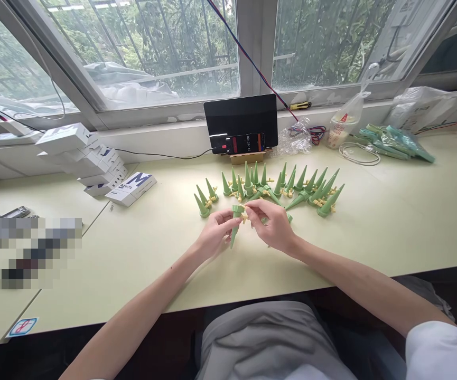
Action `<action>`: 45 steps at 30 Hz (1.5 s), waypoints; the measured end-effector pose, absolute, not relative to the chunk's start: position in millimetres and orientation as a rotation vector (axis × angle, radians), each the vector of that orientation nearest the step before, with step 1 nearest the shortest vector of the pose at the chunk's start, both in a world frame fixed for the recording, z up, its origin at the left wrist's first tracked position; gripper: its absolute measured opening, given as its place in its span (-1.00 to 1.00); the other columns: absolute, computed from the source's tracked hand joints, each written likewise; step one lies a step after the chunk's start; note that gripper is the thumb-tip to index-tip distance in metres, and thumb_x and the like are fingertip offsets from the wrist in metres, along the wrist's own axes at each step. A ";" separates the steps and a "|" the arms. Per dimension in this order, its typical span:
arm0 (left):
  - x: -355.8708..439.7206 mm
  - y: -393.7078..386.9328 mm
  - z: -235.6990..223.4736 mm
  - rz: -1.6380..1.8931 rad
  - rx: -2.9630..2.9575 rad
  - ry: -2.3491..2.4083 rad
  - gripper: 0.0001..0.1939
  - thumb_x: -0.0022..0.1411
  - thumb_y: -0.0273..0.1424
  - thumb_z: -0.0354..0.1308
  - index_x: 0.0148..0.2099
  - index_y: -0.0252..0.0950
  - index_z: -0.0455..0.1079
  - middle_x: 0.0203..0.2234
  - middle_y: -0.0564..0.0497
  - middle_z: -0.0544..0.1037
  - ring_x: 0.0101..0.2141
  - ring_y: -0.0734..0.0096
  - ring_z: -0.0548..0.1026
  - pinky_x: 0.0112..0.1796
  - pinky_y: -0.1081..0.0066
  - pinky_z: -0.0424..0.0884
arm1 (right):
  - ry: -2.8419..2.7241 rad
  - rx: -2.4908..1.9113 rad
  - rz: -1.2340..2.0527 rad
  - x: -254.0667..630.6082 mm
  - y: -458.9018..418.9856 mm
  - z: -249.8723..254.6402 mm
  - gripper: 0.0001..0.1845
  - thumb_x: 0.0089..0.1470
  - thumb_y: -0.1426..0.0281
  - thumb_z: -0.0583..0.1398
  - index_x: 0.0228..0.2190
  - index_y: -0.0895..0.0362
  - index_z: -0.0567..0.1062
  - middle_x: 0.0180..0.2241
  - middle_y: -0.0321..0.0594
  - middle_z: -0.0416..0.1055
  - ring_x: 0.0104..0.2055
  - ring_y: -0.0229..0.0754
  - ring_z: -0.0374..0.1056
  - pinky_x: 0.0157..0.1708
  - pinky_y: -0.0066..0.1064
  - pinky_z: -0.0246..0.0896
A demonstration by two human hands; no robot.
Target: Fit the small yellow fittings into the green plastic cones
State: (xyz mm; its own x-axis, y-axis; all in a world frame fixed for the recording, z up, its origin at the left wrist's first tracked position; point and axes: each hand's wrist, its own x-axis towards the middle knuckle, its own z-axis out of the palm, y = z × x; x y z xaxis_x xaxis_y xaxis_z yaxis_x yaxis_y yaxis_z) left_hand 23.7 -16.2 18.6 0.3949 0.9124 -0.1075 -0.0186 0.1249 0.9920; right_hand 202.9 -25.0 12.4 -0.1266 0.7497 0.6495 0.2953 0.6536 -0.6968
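My left hand [215,231] is closed around a green plant watering spike [234,235], whose pointed end faces down toward me. My right hand [270,221] pinches a small yellow piece [243,207] at the side of the spike's cap; it looks like a valve. Another yellow bit [244,217] shows just below that. Beyond my hands, several green spikes with yellow valves [248,184] stand points up in a loose curve. A few more lie on their sides, among them one spike [298,199] beyond my right hand, which partly hides others.
A phone [248,142] leans against a dark tablet [241,119] at the back of the table [133,264]. White boxes [81,158] are piled at the left. Bagged green parts [397,141], a bagged cup [343,126] and a white cable [358,155] lie at the right.
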 end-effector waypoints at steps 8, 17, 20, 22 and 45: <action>22.5 -14.3 18.6 0.898 1.210 0.933 -0.75 0.11 -0.24 0.33 -0.33 -0.35 0.48 -0.57 0.10 0.31 -0.57 0.57 0.23 -0.57 0.50 0.11 | -1.695 -0.874 0.515 203.0 -25.4 12.8 -0.80 0.30 0.30 0.12 -0.26 0.13 0.50 -0.36 -0.17 0.52 -0.43 -0.23 0.42 -0.39 -0.39 0.42; 21.6 -13.6 22.1 0.923 1.183 0.915 -0.74 0.11 -0.26 0.33 -0.42 -0.34 0.41 -0.60 0.11 0.33 -0.61 0.60 0.22 -0.57 0.49 0.12 | -1.699 -0.871 0.501 202.8 -25.4 11.8 -0.81 0.30 0.32 0.11 -0.27 0.13 0.49 -0.37 -0.17 0.51 -0.43 -0.23 0.41 -0.39 -0.39 0.42; 21.7 -13.6 22.4 0.915 1.177 0.911 -0.74 0.11 -0.27 0.33 -0.43 -0.34 0.40 -0.60 0.11 0.33 -0.61 0.60 0.23 -0.57 0.49 0.12 | -1.699 -0.866 0.497 202.7 -25.0 12.1 -0.82 0.29 0.33 0.12 -0.28 0.14 0.48 -0.38 -0.17 0.50 -0.44 -0.23 0.40 -0.40 -0.39 0.41; 21.6 -13.4 22.4 0.914 1.171 0.906 -0.74 0.12 -0.28 0.33 -0.44 -0.34 0.40 -0.61 0.11 0.33 -0.61 0.60 0.23 -0.57 0.49 0.13 | -1.706 -0.866 0.501 202.7 -24.8 12.1 -0.82 0.29 0.33 0.12 -0.28 0.13 0.48 -0.38 -0.17 0.50 -0.44 -0.23 0.40 -0.40 -0.39 0.41; 21.9 -13.3 24.1 0.915 1.108 0.879 -0.75 0.12 -0.30 0.32 -0.44 -0.36 0.39 -0.60 0.10 0.33 -0.62 0.62 0.23 -0.57 0.52 0.18 | -1.721 -0.874 0.528 203.4 -24.4 10.8 -0.80 0.29 0.29 0.12 -0.26 0.13 0.49 -0.39 -0.18 0.50 -0.43 -0.22 0.39 -0.39 -0.38 0.40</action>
State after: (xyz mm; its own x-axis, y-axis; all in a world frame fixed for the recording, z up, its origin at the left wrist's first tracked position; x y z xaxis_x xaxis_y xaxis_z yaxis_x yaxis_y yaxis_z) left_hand 21.9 -13.3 24.1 0.3684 0.9218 -0.1208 -0.1571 0.1898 0.9692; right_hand 203.4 -24.4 10.8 -0.1466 0.7723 0.6182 0.2921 0.6308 -0.7188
